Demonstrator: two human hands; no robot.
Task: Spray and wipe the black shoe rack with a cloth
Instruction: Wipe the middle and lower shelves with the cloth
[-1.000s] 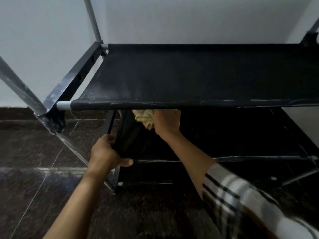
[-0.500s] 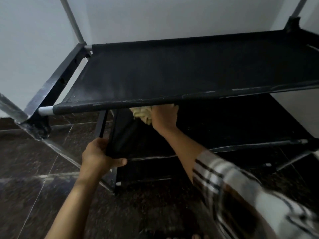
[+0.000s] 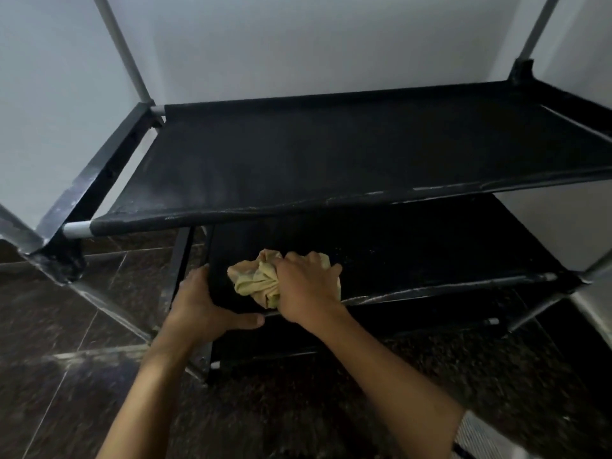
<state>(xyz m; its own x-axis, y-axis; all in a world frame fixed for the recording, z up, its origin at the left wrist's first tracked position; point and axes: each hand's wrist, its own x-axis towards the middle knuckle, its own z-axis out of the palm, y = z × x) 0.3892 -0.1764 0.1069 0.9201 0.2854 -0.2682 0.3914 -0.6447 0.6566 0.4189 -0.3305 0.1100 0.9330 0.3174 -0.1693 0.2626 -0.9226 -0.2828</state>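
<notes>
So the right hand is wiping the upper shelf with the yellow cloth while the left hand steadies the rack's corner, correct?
Not quite: the head view shows the right hand pressing the yellow cloth on the lower shelf, beneath the upper shelf. The left hand does steady the corner.

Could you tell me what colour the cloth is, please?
Pale yellow; the cloth shows best in the head view.

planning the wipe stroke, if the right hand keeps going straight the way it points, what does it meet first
The right hand, gripping the crumpled yellow cloth, points back along the lower black fabric shelf; the way looks free, though the depth is dim.
</notes>
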